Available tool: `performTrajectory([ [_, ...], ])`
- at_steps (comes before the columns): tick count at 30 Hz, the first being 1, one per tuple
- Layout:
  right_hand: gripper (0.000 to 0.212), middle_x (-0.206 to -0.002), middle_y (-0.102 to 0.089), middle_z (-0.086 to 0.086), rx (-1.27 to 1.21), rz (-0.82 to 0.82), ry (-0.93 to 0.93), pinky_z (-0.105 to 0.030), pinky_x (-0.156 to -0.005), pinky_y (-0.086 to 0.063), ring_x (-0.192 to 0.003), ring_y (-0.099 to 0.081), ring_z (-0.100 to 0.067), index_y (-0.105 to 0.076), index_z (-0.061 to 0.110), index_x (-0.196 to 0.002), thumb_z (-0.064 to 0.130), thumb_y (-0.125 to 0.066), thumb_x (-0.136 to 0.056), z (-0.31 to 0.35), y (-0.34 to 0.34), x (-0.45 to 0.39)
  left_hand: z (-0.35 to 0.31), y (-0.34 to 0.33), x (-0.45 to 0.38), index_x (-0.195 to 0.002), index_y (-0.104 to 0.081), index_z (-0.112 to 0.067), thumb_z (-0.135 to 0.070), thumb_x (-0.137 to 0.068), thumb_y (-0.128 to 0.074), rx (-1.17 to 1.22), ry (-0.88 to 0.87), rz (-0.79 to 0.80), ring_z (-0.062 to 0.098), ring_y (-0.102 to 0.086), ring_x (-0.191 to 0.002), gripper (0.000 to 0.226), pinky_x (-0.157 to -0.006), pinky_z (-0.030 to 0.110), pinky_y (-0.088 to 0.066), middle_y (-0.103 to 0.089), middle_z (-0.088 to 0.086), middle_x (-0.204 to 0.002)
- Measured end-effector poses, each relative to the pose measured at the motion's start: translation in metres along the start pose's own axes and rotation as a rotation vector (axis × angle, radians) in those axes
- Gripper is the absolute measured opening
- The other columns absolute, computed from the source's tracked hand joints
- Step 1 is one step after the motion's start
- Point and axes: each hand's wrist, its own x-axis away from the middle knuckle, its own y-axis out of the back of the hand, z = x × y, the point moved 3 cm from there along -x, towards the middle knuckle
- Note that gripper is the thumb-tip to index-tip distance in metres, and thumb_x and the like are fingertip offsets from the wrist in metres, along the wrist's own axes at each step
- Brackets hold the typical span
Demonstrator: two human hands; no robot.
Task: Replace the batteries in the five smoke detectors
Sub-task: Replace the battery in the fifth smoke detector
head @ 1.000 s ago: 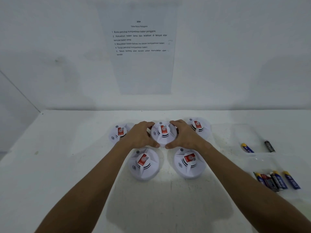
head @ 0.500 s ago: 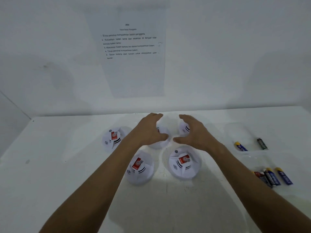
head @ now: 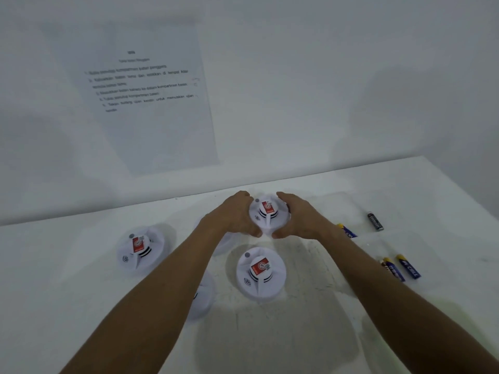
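1. The held smoke detector is sitting at the far middle of the white table, face up, its red label pointing toward about 12 o'clock.
2. The left hand is cupping its rim from 9 o'clock and the right hand from 3 o'clock; fingers are curling round the far edge, thumbs meeting near 6 o'clock. Both are gripping it equally close, so neither is leading.
3. It is probably being lifted, though motion blur makes contact with the table hard to judge.
4. The coming move seems to be turning it over to reach the battery cover, which the round body allows either way.
5. A second detector is lying at 6 o'clock from it, a third at 8 o'clock; two more are hiding partly under the left forearm.
6. Loose batteries are lying at 4 o'clock, nearer the right hand, with a black battery at 3 o'clock.
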Motion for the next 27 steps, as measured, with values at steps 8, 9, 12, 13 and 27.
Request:
performTrajectory([
  [8, 0.114, -0.142, -0.035, -0.016, 0.033, -0.022, 0.169, -0.035, -0.103, -0.042, -0.121, -0.044, -0.027, -0.016, 0.024, -0.154, 0.016, -0.089, -0.067, 0.009, 0.023, 0.017, -0.033, 0.017, 0.025, -0.117, -0.062, -0.012, -0.022, -0.06, -0.089, 0.212, -0.039, -0.154, 0.018, -0.06, -0.094, 0.064, -0.074, 0.026, -0.046, -0.062, 0.002, -0.11],
  [9, 0.117, -0.138, -0.037, -0.016, 0.014, -0.024, 0.221, -0.033, -0.1, -0.043, -0.116, -0.044, -0.023, -0.016, 0.024, -0.154, 0.014, -0.09, -0.065, 0.009, 0.029, 0.023, -0.042, 0.022, 0.034, -0.129, -0.055, -0.015, -0.021, -0.061, -0.089, 0.273, -0.056, -0.189, 0.015, -0.059, -0.098, 0.076, -0.078, 0.023, -0.045, -0.059, 0.0, -0.119],
  [12, 0.108, -0.133, -0.045, -0.009, -0.081, -0.035, 0.33, -0.027, -0.09, -0.048, -0.114, -0.049, -0.021, -0.027, 0.03, -0.146, 0.013, -0.092, -0.061, 0.007, 0.049, 0.045, -0.069, 0.029, 0.062, -0.14, -0.045, -0.022, -0.021, -0.065, -0.088, 0.451, -0.096, -0.256, 0.009, -0.06, -0.101, 0.086, -0.083, 0.024, -0.052, -0.059, -0.008, -0.125],
  [13, 0.103, -0.131, -0.048, -0.005, -0.153, -0.037, 0.351, -0.027, -0.087, -0.052, -0.114, -0.053, -0.02, -0.031, 0.034, -0.14, 0.012, -0.093, -0.061, 0.006, 0.058, 0.054, -0.077, 0.03, 0.072, -0.14, -0.044, -0.025, -0.022, -0.067, -0.087, 0.536, -0.098, -0.265, 0.006, -0.061, -0.102, 0.085, -0.082, 0.024, -0.054, -0.059, -0.012, -0.123],
  [27, 0.096, -0.142, -0.047, -0.001, -0.595, 0.312, 0.547, -0.044, -0.094, -0.055, -0.133, -0.047, -0.023, -0.035, 0.021, -0.145, -0.011, -0.076, -0.064, -0.048, 0.121, 0.157, -0.186, 0.002, 0.124, -0.129, -0.056, -0.038, -0.013, -0.069, -0.086, 0.733, -0.136, -0.259, 0.025, -0.07, -0.088, 0.072, -0.082, 0.041, -0.059, -0.068, -0.008, -0.113],
])
